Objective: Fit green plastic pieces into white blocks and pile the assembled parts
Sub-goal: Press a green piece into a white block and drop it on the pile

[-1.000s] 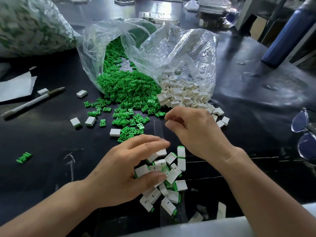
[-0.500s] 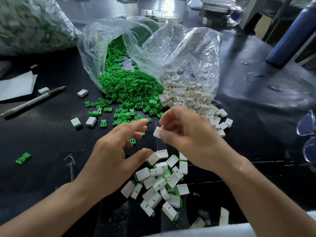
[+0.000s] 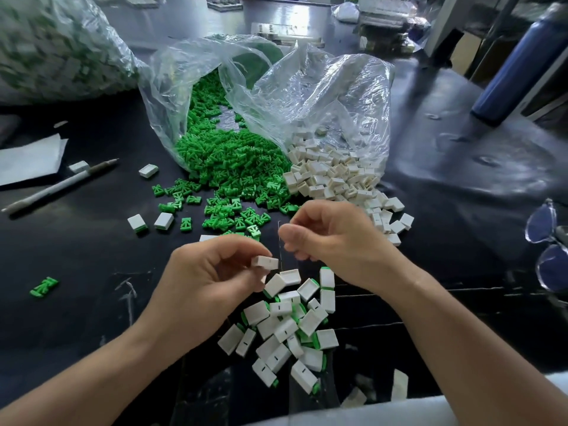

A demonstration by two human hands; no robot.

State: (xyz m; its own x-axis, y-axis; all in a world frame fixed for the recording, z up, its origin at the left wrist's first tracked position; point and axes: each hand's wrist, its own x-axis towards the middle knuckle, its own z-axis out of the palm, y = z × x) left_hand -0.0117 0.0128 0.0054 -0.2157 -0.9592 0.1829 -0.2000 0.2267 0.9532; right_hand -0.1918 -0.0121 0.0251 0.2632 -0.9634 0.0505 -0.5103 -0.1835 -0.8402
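Left hand (image 3: 209,281) pinches white block (image 3: 265,262) by one end; right hand (image 3: 335,238) curled at its 1 o'clock, contents hidden, cannot tell. Block probably light, rigid, smooth: hold side faces, slot clear. Assembled pile (image 3: 289,330) at 6 o'clock.

Black glossy surface (image 3: 461,241). Centre back: two clear plastic bags lying open, one (image 3: 172,96) spilling small green plastic pieces (image 3: 233,161), other (image 3: 322,96) spilling white rectangular plastic blocks (image 3: 332,176). Near front: loose pile of assembled white-and-green parts (image 3: 285,330). Left: white pen (image 3: 58,187), white paper sheet (image 3: 27,161), lone green piece (image 3: 44,286). Right: dark blue cylindrical bottle (image 3: 516,69), clear-rimmed glasses (image 3: 547,241).
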